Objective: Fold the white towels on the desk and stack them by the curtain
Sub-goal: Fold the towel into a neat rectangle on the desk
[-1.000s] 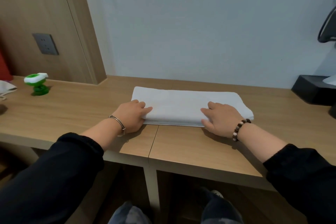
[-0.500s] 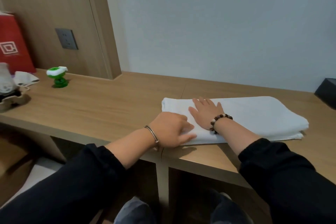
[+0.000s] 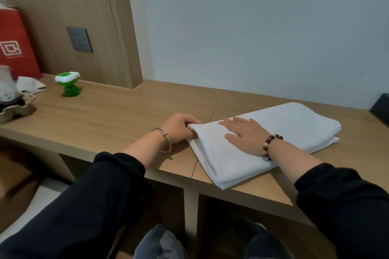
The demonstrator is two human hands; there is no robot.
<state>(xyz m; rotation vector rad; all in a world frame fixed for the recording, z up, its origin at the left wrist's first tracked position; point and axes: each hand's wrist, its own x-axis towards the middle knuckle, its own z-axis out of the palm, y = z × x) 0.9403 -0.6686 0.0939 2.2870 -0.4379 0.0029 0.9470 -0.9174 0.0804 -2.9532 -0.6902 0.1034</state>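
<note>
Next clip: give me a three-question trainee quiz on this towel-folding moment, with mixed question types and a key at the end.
1. True or false: the right hand lies flat on the white towel.
2. On the left hand, the fingers: a) grip the towel's end; b) lie straight and flat; c) hold nothing.
3. What colour is the paper bag at the far left of the desk?
Key: 1 true; 2 a; 3 red.

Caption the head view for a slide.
Left hand grips one end of the folded white towel; right hand presses flat on it, on the wooden desk.
</note>
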